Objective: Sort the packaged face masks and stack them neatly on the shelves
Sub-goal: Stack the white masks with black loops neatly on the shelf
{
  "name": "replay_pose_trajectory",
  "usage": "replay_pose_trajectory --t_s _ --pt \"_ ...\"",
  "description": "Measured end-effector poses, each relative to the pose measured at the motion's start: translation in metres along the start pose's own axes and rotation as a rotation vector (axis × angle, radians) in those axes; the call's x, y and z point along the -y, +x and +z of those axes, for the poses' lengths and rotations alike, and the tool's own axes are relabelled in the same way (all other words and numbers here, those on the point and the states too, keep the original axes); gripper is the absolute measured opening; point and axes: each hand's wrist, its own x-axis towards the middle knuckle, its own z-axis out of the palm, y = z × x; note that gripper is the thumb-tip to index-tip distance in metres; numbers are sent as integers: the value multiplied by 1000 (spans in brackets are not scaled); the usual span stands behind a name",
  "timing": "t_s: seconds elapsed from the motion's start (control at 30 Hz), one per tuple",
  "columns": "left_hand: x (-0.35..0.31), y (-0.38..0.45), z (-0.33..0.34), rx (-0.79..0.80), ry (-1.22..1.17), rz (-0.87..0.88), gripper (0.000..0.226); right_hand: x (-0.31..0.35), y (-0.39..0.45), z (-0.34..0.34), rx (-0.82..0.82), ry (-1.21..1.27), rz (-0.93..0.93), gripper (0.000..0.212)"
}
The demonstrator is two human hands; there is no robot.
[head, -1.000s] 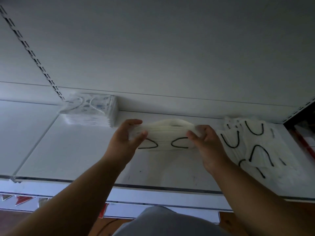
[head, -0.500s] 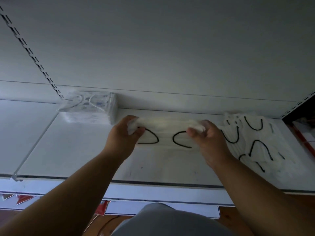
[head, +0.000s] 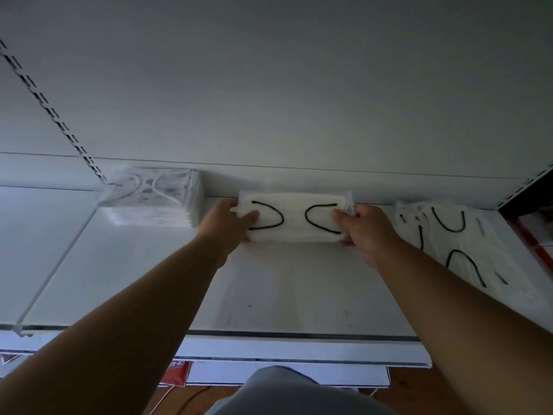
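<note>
Gripping crinkly rectangular mask stack (head: 294, 218), both hands (head: 227, 221), matte shelf (head: 287, 289)

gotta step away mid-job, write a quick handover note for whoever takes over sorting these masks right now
Left hand: gripping the left end of the black-loop mask stack.
Right hand: gripping its right end.
The stack sits at the back of the shelf, near the rear wall, apart from the patterned mask stack in the back left corner.
Done: patterned stack looks neat; black-loop stack squared up and nearly placed.
Left: let go, then gather the loose black-loop masks scattered on the right and stack them.
</note>
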Motion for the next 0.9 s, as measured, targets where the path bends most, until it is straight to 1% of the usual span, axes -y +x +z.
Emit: replay_pose_trajectory --t_s 0.07,0.1,0.17,0.23,0.3,0.33,0.4,0.47,0.53,0.63,0.67,0.73,0.8,0.9 --pt "-1 8 4 -7 62 39 64 1 11 3 -37 -86 32 24" --pt "-2 10 5 -31 144 79 63 3 15 5 -52 -155 46 28" --pt "-6 14 8 -84 346 169 57 5 19 9 -79 -298 44 56" --pt "-11 16 10 -77 507 221 45 8 17 11 -76 -377 -27 77" --pt "-11 16 11 -34 588 246 35 5 13 13 -39 -460 -154 87" --pt "-9 15 11 -7 613 264 38 2 12 14 -12 -522 -214 90" --pt "-3 13 12 52 667 305 55 -4 12 15 40 -646 -302 91" --pt "1 13 12 85 708 307 69 -8 12 17 67 -705 -308 90" --pt "3 14 13 90 711 307 69 -11 14 18 58 -726 -304 85" --pt "1 14 15 75 735 323 63 -10 12 19 32 -749 -327 77" --pt "0 13 16 69 764 324 63 -9 11 18 24 -777 -335 76" --pt "0 8 18 36 898 341 70 -4 6 17 -4 -919 -361 76" --pt "1 0 18 -41 1047 430 76 1 0 16 -28 -1054 -408 78" --pt "3 -13 18 -117 1102 563 72 6 -7 15 19 -1120 -458 78"
